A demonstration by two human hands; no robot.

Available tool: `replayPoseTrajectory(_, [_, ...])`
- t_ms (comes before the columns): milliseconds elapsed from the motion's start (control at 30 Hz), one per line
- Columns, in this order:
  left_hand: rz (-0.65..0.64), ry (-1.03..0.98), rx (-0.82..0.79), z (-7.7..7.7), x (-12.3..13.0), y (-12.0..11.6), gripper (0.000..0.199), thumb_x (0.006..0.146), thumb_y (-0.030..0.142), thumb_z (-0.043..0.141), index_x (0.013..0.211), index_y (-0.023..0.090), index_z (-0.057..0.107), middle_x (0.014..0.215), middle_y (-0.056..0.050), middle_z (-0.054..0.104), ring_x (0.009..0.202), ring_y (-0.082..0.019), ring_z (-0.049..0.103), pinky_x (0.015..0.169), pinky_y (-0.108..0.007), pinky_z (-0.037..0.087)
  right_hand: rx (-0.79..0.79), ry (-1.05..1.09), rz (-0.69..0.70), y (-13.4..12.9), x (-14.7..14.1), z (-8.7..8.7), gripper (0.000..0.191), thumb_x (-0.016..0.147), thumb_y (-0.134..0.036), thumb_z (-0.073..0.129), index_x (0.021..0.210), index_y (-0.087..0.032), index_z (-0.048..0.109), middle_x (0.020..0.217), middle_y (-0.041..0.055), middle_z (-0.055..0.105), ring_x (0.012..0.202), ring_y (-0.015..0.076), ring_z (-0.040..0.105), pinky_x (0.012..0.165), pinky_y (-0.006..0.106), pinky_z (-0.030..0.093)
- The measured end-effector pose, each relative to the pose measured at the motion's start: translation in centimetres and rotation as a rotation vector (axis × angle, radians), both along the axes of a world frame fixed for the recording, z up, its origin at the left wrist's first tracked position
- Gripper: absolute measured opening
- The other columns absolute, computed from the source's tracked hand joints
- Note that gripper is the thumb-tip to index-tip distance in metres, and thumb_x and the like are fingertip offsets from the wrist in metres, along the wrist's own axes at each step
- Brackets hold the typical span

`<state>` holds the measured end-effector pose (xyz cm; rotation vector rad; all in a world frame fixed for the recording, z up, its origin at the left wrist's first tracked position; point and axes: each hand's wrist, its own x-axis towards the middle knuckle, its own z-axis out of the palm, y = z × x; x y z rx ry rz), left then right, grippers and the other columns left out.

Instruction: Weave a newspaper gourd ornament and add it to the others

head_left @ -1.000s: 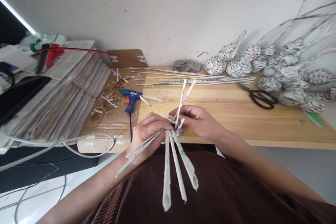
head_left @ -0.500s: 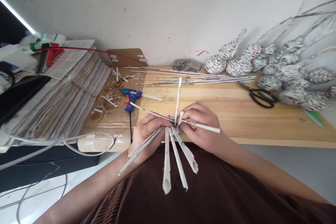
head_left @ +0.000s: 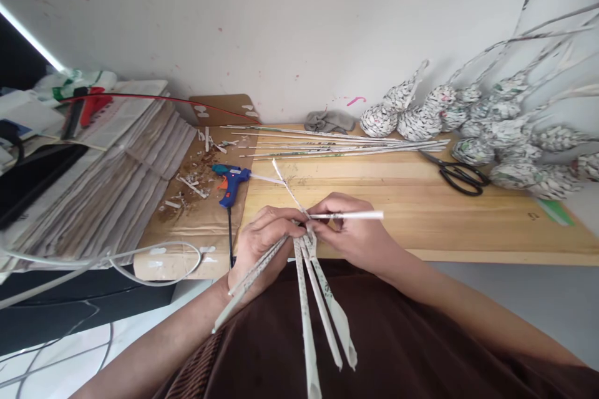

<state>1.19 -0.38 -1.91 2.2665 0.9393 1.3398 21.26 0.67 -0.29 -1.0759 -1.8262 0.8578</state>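
Several rolled newspaper tubes [head_left: 325, 305] fan out from one joined centre between my hands. My left hand [head_left: 264, 240] is closed round that centre, its thumb and fingers pressing the tubes where they meet. Two tubes run down along the left wrist, and three hang towards the lap. Facing it, my right hand [head_left: 353, 227] pinches a paper tube [head_left: 362, 216] near the centre; the tube's white end points right. A thinner strip [head_left: 287, 184] slants up and left beyond the fingertips. The fingers hide most of the centre.
A blue glue gun [head_left: 231, 184] stands left on cardboard strewn with paper scraps. Spare paper tubes [head_left: 337, 148] lie along the back beside a grey cloth [head_left: 330, 121]. Black scissors [head_left: 461, 176] and woven paper shapes [head_left: 423, 121] are at right. A newspaper stack [head_left: 107, 181] fills the left.
The tube that stood upright above my hands is gone from that position; one strip now leans up-left. My right hand has shifted slightly inward, and the lower tubes reach further down.
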Motion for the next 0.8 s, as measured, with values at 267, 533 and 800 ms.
replayPoseTrajectory(267, [0.036, -0.080, -0.157, 0.3, 0.0, -0.3, 0.014, 0.088, 0.010, 0.068, 0.089, 0.022, 0.074, 0.101, -0.006, 0.073, 0.095, -0.018, 0.072, 0.085, -0.030, 0.058, 0.283, -0.087, -0.084, -0.4, -0.9, -1.3, 0.021, 0.079, -0.003, 0.061, 0.087, -0.022, 0.060, 0.083, 0.0018, 0.068, 0.078, 0.0163, 0.065, 0.071, 0.028, 0.051])
replayPoseTrajectory(533, [0.067, -0.081, -0.117, 0.2, 0.1, -0.2, 0.009, 0.086, 0.012, 0.072, 0.085, 0.021, 0.074, 0.100, -0.006, 0.074, 0.092, -0.019, 0.073, 0.082, -0.029, 0.059, 0.169, 0.137, 0.030, -0.3, -1.3, -2.0, 0.036, 0.080, -0.002, 0.055, 0.109, -0.022, 0.057, 0.094, 0.0036, 0.068, 0.074, 0.0144, 0.065, 0.064, 0.025, 0.053])
replayPoseTrajectory(800, [0.018, -0.111, -0.157, -0.3, -0.2, 0.1, 0.012, 0.084, 0.012, 0.076, 0.090, 0.022, 0.072, 0.100, -0.005, 0.077, 0.092, -0.020, 0.073, 0.083, -0.034, 0.057, -0.092, 0.456, 0.024, -0.5, -1.6, -3.2, 0.028, 0.089, -0.010, 0.060, 0.112, -0.025, 0.058, 0.095, 0.0018, 0.065, 0.082, 0.0144, 0.066, 0.073, 0.027, 0.055])
